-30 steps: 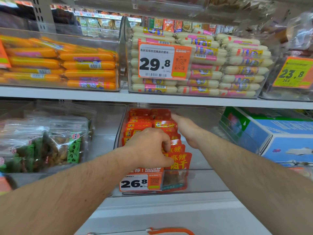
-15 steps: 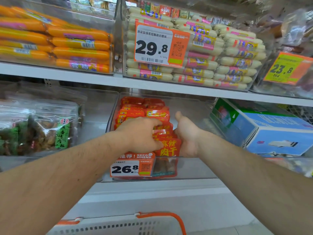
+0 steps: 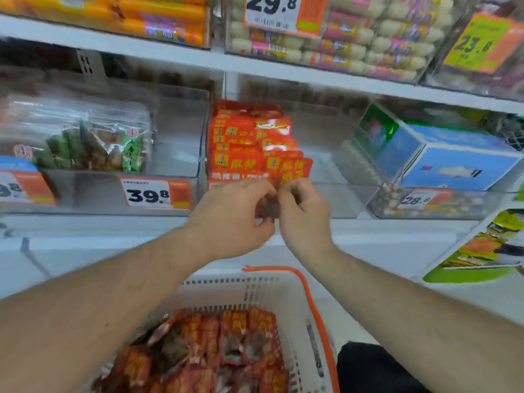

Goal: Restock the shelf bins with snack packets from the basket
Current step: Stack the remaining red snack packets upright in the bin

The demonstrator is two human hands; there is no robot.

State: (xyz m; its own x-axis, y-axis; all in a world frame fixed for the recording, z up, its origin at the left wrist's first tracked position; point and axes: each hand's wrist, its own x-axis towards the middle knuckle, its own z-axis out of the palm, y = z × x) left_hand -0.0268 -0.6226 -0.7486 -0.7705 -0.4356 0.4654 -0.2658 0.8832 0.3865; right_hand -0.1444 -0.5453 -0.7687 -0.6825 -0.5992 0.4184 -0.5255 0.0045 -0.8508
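Hands: left hand (image 3: 232, 219) and right hand (image 3: 304, 214) are held together in front of the middle bin, fingers curled inward; blur hides whether anything is pinched, so a grasp cannot be told.
Middle bin: clear plastic shelf bin (image 3: 334, 171) is set on the lower shelf; red-and-orange snack packets (image 3: 249, 143) are stood in rows along its left side, while its right side is seen bare.
Basket: white perforated plastic basket with an orange handle (image 3: 309, 304) is seen at the bottom edge, below the hands; red snack packets with clear windows (image 3: 221, 350) are heaped inside.
Lower shelf, left: clear bags of brown and green snacks (image 3: 90, 137) are kept in a neighbouring bin, fronted by a white-and-orange price tag reading 39.8 (image 3: 154, 194).
Lower shelf, right: blue and green cardboard box (image 3: 433, 154) is lodged in another clear bin.
Upper shelf: white shelf board (image 3: 283, 66) carries orange sausage sticks (image 3: 158, 18) at the left and pale sausage sticks with pink labels (image 3: 354, 43) in the middle.
Surface: white ledge (image 3: 99, 245) runs under the bins.
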